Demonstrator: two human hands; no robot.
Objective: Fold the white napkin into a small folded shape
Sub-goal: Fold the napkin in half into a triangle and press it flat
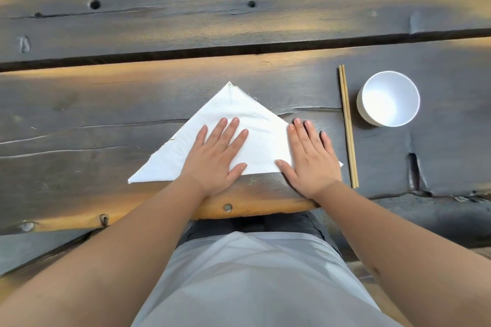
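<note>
Head view | left hand (218, 151) flat, fingers spread, pressing napkin (239, 111) | right hand (310, 156) flat on napkin's right corner

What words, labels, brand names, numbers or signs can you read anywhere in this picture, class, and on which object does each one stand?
None: no text can be read anywhere.
white napkin: plain, no print.
cup: plain white, no mark.
chopsticks: bare wood, no stamp visible.
table: only grain, cracks and holes.
</note>
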